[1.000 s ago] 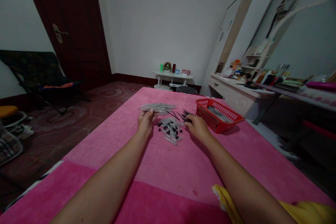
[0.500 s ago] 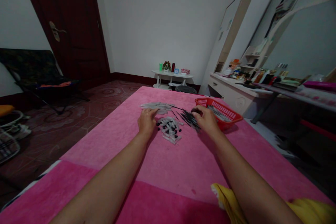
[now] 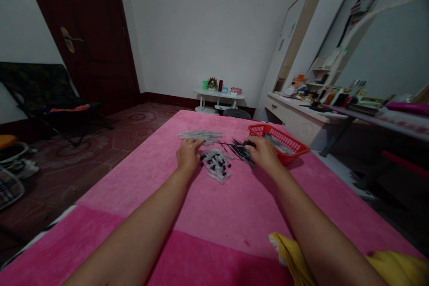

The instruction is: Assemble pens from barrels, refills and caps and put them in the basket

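Note:
On the pink cloth (image 3: 214, 205) lies a pile of short clear tubes with black caps (image 3: 217, 163). My left hand (image 3: 188, 153) rests just left of it, fingers curled, its tips touching a row of long clear tubes (image 3: 200, 135). My right hand (image 3: 264, 153) lies on a spread of thin black sticks (image 3: 238, 149), fingers bent over them. Whether either hand grips anything stays hidden under the fingers.
A red plastic basket (image 3: 284, 151) with more clear tubes stands right of my right hand. A desk (image 3: 301, 118) crowded with bottles is at the right, a small white table (image 3: 220, 96) by the far wall, a dark chair (image 3: 50, 98) and door on the left.
My right hand slid from beside the capped pile up and right onto the black sticks, spreading them. My left hand stayed by the long tubes. The camera shifted a little.

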Demonstrator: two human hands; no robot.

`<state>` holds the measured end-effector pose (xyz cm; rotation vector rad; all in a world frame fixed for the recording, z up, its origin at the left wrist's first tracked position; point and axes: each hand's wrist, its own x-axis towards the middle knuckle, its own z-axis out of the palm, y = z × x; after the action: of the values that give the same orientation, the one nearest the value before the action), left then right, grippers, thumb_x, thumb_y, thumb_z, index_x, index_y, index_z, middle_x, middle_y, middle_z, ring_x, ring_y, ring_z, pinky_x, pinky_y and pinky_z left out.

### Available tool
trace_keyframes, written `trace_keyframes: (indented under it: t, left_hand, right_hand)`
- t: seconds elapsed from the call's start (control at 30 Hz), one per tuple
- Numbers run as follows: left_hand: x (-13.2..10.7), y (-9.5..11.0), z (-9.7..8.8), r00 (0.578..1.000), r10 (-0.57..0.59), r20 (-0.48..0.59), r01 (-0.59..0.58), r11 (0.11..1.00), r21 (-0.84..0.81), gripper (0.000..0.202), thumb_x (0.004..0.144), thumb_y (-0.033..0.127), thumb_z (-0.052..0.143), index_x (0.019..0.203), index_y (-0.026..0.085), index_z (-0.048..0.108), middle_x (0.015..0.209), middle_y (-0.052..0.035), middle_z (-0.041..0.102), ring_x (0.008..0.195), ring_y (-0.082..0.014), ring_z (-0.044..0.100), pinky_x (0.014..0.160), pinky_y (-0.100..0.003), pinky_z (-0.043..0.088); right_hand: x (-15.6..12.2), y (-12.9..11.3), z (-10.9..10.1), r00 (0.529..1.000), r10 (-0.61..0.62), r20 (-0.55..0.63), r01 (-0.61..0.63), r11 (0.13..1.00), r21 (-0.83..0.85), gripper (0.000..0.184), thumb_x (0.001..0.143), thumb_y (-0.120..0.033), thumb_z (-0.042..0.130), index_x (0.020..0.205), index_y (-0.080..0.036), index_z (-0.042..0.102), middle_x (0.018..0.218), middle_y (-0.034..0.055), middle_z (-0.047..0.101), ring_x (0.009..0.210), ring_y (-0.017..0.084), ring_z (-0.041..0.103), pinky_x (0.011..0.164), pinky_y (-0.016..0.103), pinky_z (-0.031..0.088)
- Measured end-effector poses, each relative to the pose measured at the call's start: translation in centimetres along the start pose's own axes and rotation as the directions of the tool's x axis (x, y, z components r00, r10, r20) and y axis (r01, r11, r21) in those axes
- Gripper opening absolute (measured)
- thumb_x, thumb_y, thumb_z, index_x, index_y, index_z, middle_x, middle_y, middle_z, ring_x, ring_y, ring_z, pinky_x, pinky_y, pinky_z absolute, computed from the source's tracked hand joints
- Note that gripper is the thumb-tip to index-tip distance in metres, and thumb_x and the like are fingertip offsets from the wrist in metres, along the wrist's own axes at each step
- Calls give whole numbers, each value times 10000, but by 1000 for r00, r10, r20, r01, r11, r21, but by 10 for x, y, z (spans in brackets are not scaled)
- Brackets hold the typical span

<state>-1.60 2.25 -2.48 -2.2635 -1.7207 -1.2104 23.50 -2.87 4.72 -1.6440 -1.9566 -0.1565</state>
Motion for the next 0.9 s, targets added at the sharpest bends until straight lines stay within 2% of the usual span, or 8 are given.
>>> trace_keyframes:
  t: [0.13, 0.37, 0.5, 0.6, 0.67, 0.73, 0.8, 0.9]
  left_hand:
    - [-2, 7, -5, 995, 81, 66, -85, 995, 56, 411, 789, 110, 547, 1124, 308, 678, 975, -76, 625, 995, -272, 490, 732, -331, 413]
    - [-4, 15, -1, 980, 164, 115, -172, 983, 68, 470, 808, 58, 484, 1147, 329, 665, 948, -77, 621, 981, -264, 490, 721, -325, 409]
    - [-5, 16, 2, 969, 210, 130, -217, 975, 41, 472, 811, 58, 489, 1159, 328, 659, 941, -74, 642, 962, -259, 508, 686, -313, 411]
    - [-5, 15, 3, 968, 217, 123, -222, 975, 28, 436, 823, 86, 504, 1158, 317, 659, 941, -59, 671, 951, -246, 536, 700, -303, 426]
    - [-4, 13, 3, 976, 194, 99, -196, 981, 5, 395, 835, 112, 514, 1148, 300, 664, 952, -43, 690, 943, -233, 558, 731, -300, 440]
    - [-3, 11, 4, 984, 165, 67, -164, 986, -26, 358, 845, 132, 520, 1133, 282, 670, 982, -32, 702, 947, -220, 574, 765, -296, 448]
    - [-3, 10, 4, 988, 145, 54, -142, 989, -48, 345, 846, 133, 523, 1125, 267, 674, 1003, -28, 706, 953, -211, 583, 784, -291, 453]
    - [-3, 9, 4, 988, 141, 63, -137, 989, -60, 346, 841, 130, 527, 1128, 258, 673, 1007, -27, 706, 956, -207, 586, 793, -287, 457]
  right_hand:
    - [1, 1, -5, 999, -32, -6, 31, 998, -53, 172, 804, -184, 554, 906, -196, 693, 948, 50, 705, 881, 195, 609, 749, 277, 391]
    - [0, -8, -1, 998, -53, 16, 53, 999, -2, 158, 808, -185, 572, 895, -201, 702, 935, 48, 707, 873, 181, 614, 764, 267, 405]
    - [-3, -18, 14, 996, -82, 20, 77, 984, 162, 126, 797, -184, 594, 861, -191, 702, 887, 47, 714, 814, 167, 627, 743, 256, 424]
    - [-4, -19, 28, 999, -7, -51, 23, 941, 336, 142, 794, -246, 622, 900, -172, 682, 846, 46, 712, 761, 162, 631, 695, 245, 439]
    - [-6, -16, 38, 996, 49, -78, -17, 929, 370, 160, 802, -277, 616, 893, -160, 675, 804, 46, 702, 716, 159, 619, 655, 242, 431]
    - [-8, -11, 45, 999, 27, -25, -18, 950, 312, 121, 795, -243, 612, 848, -165, 687, 789, 43, 695, 707, 157, 607, 641, 240, 414]
    - [-10, -6, 51, 996, -36, 84, 15, 973, 231, 95, 759, -185, 632, 819, -187, 705, 816, 34, 696, 737, 157, 607, 650, 235, 402]
    - [-15, -3, 57, 972, -105, 208, 76, 987, 144, 152, 712, -146, 668, 829, -224, 723, 853, 18, 695, 787, 159, 612, 672, 232, 398]
